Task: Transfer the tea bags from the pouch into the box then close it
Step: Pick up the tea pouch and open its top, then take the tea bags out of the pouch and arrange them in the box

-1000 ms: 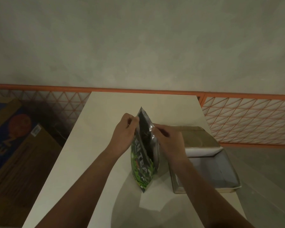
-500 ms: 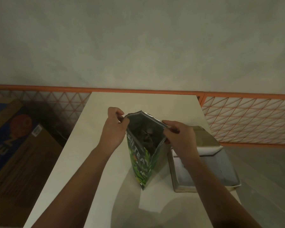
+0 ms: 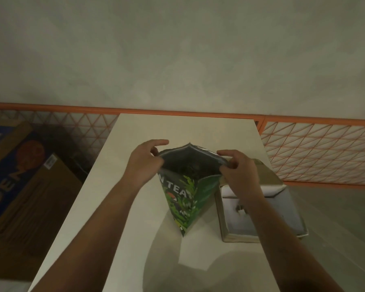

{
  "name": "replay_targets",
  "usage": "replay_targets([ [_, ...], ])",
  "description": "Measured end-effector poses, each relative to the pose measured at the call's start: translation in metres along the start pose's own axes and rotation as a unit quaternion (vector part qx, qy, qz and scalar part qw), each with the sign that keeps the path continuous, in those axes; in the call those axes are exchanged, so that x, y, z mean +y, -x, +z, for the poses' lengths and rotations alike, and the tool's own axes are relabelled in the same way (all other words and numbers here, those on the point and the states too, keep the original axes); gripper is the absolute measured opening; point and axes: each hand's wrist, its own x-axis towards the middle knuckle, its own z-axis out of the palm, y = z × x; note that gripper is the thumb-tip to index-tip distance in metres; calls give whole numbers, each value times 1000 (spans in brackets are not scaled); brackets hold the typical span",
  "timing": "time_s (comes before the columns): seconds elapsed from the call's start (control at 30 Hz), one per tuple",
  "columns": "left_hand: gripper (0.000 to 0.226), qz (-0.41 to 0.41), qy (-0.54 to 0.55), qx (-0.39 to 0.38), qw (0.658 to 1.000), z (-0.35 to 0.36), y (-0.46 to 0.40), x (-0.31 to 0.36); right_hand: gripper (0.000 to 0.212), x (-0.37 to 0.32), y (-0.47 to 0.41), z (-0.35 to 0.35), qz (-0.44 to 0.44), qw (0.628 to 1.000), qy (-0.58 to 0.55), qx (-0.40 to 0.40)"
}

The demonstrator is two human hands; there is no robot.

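A green tea pouch (image 3: 184, 197) with white lettering stands upright in the middle of the pale table (image 3: 135, 207). Its mouth is spread wide and the inside is dark; the contents are too dim to make out. My left hand (image 3: 144, 163) pinches the left rim of the mouth, index finger stretched out. My right hand (image 3: 236, 171) pinches the right rim. Just right of the pouch lies an open box (image 3: 278, 224) with a white inside and its lid flap (image 3: 266, 175) folded back; my right forearm crosses over it.
A large brown cardboard carton (image 3: 19, 197) with blue print sits on the floor left of the table. An orange mesh fence (image 3: 318, 152) runs behind the table below a grey wall. The box sits at the table's right edge.
Both hands have pulled the pouch's rims apart, left hand going left and right hand going right. The mouth went from nearly flat to wide.
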Motion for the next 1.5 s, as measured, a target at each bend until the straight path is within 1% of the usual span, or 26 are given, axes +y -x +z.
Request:
replay_targets([
  [0.1, 78, -21, 24, -79, 996, 13, 9, 10, 47, -10, 2, 6, -13, 997, -12, -72],
  [0.17, 84, -33, 30, -109, 993, 20, 14, 10, 55, -13, 3, 7, -7, 994, -15, -112],
  [0.2, 83, -35, 30, -107, 993, 20, 14, 9, 57, -13, 3, 6, -4, 993, -10, -121],
  [0.33, 70, -29, 8, -48, 998, 13, 8, 0, 58, -5, 0, -4, -2, 994, 10, -107],
  [0.4, 67, -21, -2, -54, 998, 13, 7, -3, 50, -4, -1, -5, -19, 994, 37, -101],
  [0.47, 61, 3, -8, -44, 999, 16, 7, -5, 35, -3, -1, -1, -45, 994, 67, -73],
  [0.53, 41, 19, -16, -4, 1000, 18, 9, -1, 23, -4, -1, 3, -69, 994, 74, -33],
  [0.57, 30, 17, -25, 16, 999, 19, 10, 1, 21, -4, -2, 5, -77, 994, 74, -16],
  [0.6, 24, 15, -39, 37, 998, 19, 10, 2, 21, -4, -2, 5, -83, 994, 75, -1],
  [0.7, 29, 8, -104, 98, 990, 17, 10, 3, 19, -3, -2, -1, -110, 986, 116, 37],
  [0.73, 30, 1, -109, 112, 988, 15, 10, 3, 19, -2, -2, -4, -117, 984, 128, 48],
  [0.8, 30, 1, -91, 112, 990, 12, 8, 2, 19, 0, -2, -8, -113, 983, 131, 54],
  [0.87, 30, 11, -52, 78, 996, 14, 10, 6, 19, 3, -2, -8, -97, 988, 114, 34],
  [0.9, 31, -1, -6, 57, 998, 16, 13, 10, 19, 3, -1, -7, -82, 992, 93, 12],
  [0.93, 34, -35, 59, 38, 997, 20, 17, 13, 17, 3, -1, -5, -65, 995, 67, -16],
  [0.97, 38, -85, 136, 23, 987, 22, 23, 16, 15, 4, 0, -3, -48, 997, 40, -45],
  [1.0, 44, -145, 202, 11, 969, 26, 28, 16, 13, 3, 1, -1, -30, 997, 15, -66],
  [1.03, 52, -198, 243, 1, 950, 30, 34, 13, 15, 3, 2, 1, -9, 997, -6, -77],
  [1.1, 75, -284, 274, -29, 918, 36, 44, 0, 19, 2, 4, 6, 22, 995, -50, -79],
  [1.13, 84, -322, 294, -53, 898, 38, 50, -6, 20, 0, 4, 8, 23, 995, -57, -74],
  [1.2, 94, -380, 362, -116, 843, 42, 59, -18, 24, -4, 4, 12, -2, 997, -32, -69],
  [1.3, 98, -417, 471, -208, 749, 45, 64, -27, 30, -12, -2, 18, -24, 995, 13, -95],
  [1.37, 99, -436, 519, -226, 700, 45, 65, -28, 35, -19, -11, 20, -47, 993, 45, -101],
  [1.4, 99, -443, 535, -231, 682, 45, 65, -27, 34, -23, -16, 20, -58, 992, 60, -97],
  [1.5, 98, -441, 574, -252, 643, 46, 71, -15, 31, -29, -25, 19, -70, 992, 71, -80],
])
